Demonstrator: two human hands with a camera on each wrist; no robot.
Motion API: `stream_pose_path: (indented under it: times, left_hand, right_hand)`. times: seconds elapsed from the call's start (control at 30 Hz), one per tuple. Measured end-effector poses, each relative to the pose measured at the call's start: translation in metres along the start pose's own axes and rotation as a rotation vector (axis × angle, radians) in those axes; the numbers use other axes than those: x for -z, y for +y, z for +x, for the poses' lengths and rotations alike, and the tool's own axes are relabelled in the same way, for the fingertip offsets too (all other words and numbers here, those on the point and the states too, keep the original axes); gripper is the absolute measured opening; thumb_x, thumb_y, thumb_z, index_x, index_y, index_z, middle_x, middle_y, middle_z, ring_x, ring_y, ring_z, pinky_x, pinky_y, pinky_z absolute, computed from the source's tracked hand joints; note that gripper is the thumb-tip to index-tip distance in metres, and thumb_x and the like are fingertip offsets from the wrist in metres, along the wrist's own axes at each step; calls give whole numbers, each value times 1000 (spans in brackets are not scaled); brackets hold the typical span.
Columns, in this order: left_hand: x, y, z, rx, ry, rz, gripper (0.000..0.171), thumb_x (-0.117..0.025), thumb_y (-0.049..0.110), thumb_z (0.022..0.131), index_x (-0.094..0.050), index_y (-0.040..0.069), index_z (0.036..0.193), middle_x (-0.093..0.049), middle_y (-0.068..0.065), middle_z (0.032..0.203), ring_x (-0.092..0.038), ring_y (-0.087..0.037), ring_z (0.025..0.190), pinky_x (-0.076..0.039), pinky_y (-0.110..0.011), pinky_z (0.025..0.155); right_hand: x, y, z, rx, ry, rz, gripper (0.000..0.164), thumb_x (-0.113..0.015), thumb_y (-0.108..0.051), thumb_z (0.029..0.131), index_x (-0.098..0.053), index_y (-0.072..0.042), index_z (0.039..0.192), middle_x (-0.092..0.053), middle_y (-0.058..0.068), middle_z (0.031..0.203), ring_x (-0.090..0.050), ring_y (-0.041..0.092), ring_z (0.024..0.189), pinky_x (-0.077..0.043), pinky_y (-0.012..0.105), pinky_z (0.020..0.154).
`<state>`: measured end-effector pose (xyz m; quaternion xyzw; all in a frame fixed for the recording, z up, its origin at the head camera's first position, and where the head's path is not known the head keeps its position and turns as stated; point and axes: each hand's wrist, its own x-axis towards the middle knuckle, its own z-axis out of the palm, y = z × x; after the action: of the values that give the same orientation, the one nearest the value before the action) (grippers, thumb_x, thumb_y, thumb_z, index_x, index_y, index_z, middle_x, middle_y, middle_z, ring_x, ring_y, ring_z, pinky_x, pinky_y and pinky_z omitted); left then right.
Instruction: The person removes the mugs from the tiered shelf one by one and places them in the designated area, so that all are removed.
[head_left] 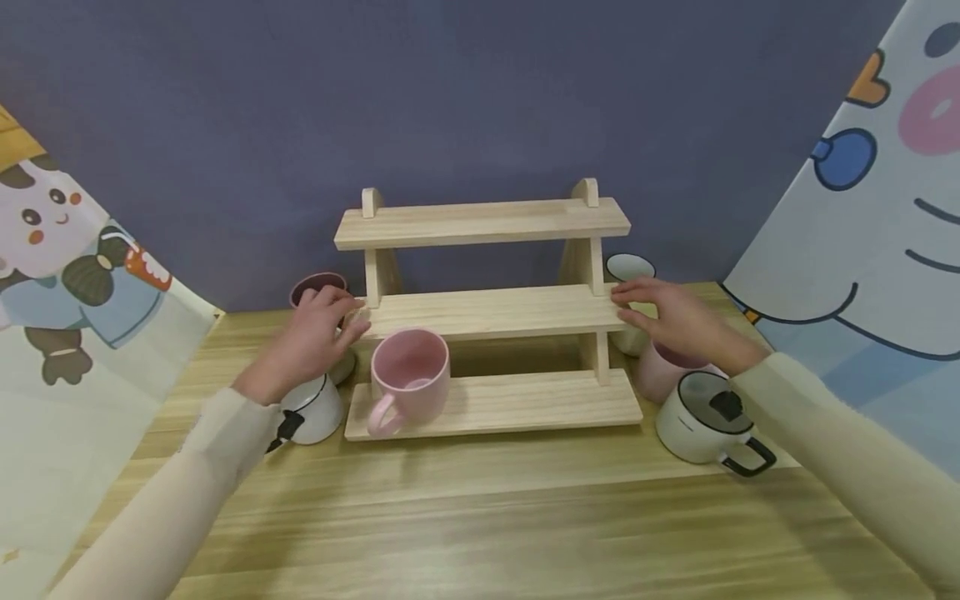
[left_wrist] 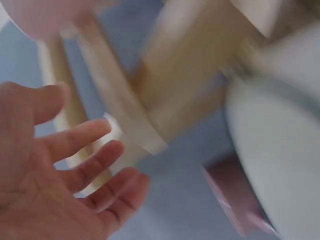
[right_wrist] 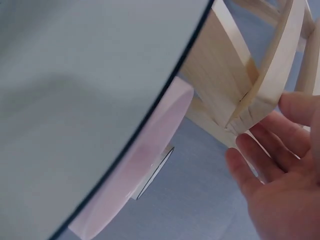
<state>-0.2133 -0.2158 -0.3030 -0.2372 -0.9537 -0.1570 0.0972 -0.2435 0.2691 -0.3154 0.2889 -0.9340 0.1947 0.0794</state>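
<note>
A three-tier wooden display shelf [head_left: 495, 310] stands against the dark backdrop. My left hand [head_left: 315, 333] is at the left end of its middle board, fingers loosely bent; the left wrist view shows the palm [left_wrist: 55, 185] with nothing in it. At the opposite end of that board is my right hand [head_left: 667, 312], with thumb and fingertips right at the board's end [right_wrist: 257, 107], fingers relaxed rather than wrapped round it. A pink mug [head_left: 420, 392] is at the left of the lowest board, handle toward the front left.
Left of the shelf are a white mug with a black handle [head_left: 318, 412] and a dark-pink-lined cup [head_left: 300, 290], partly behind my hand. On the right are a lidded white mug [head_left: 697, 425], a pink mug [head_left: 656, 375] and a pale cup [head_left: 630, 267]. Printed cloths flank the wooden table [head_left: 487, 533].
</note>
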Motion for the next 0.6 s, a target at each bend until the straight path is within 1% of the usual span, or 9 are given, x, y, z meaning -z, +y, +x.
stream_pose_path:
  times: [0.07, 0.1, 0.2, 0.23, 0.3, 0.37, 0.43, 0.53, 0.6]
  left_hand:
    - [1, 18, -1, -29, 22, -6, 44, -54, 30, 97, -57, -5, 123, -50, -21, 118, -39, -38, 107, -36, -52, 91]
    - [1, 29, -2, -37, 21, -15, 47, -55, 35, 96, -57, -4, 124, -51, -20, 118, -40, -36, 108, -37, -52, 91]
    - [2, 62, -7, -49, -28, -17, 64, -58, 52, 89, -56, -1, 125, -51, -17, 121, -42, -33, 108, -42, -48, 87]
    - [2, 71, -8, -48, -45, -1, 69, -59, 57, 86, -57, 0, 125, -50, -16, 121, -43, -33, 108, -44, -47, 86]
    - [-1, 83, -11, -39, -56, 32, 76, -62, 65, 79, -58, 2, 121, -50, -15, 121, -45, -32, 105, -47, -46, 80]
    - [-4, 89, -12, -29, -40, 75, 76, -66, 65, 74, -61, 1, 114, -51, -16, 116, -47, -33, 98, -48, -45, 74]
    - [-7, 91, -13, -9, -23, 91, 71, -69, 60, 73, -62, -1, 108, -51, -17, 110, -48, -33, 92, -48, -43, 71]
    - [-11, 89, -15, 15, -9, 62, 62, -72, 52, 71, -63, -1, 101, -51, -15, 99, -47, -31, 88, -47, -41, 68]
    - [-11, 87, -17, 20, 0, 27, 58, -73, 49, 68, -63, 1, 99, -51, -12, 94, -46, -28, 88, -45, -38, 67]
  right_hand:
    - [-1, 0, -1, -6, 8, 11, 31, -60, -12, 94, -62, 6, 118, -54, 19, 126, -48, 39, 117, -40, 52, 92]
    - [-2, 1, -1, -6, 10, 16, 31, -60, -12, 94, -62, 6, 119, -54, 19, 127, -47, 39, 117, -40, 52, 92]
    - [-1, 1, -3, -11, 12, 29, 31, -60, -11, 94, -61, 6, 119, -53, 19, 127, -47, 39, 118, -40, 52, 92]
    - [-1, 1, -3, -11, 14, 32, 31, -60, -11, 94, -61, 7, 119, -53, 19, 127, -47, 39, 118, -41, 52, 91]
    - [0, 1, -4, -12, 15, 34, 30, -60, -10, 94, -61, 7, 119, -53, 20, 127, -47, 39, 118, -41, 52, 91]
    - [0, 1, -4, -14, 15, 30, 31, -60, -10, 93, -61, 7, 119, -53, 20, 127, -47, 39, 118, -41, 52, 91]
    - [1, 0, -4, -17, 9, 29, 31, -60, -11, 94, -61, 6, 119, -53, 20, 127, -47, 39, 118, -40, 52, 92]
    - [0, 0, -3, -24, 1, 31, 32, -60, -12, 94, -61, 5, 120, -53, 19, 128, -46, 39, 119, -40, 52, 92]
    - [0, 1, -3, -23, 0, 36, 32, -60, -12, 94, -61, 5, 121, -52, 19, 128, -46, 39, 119, -40, 52, 92]
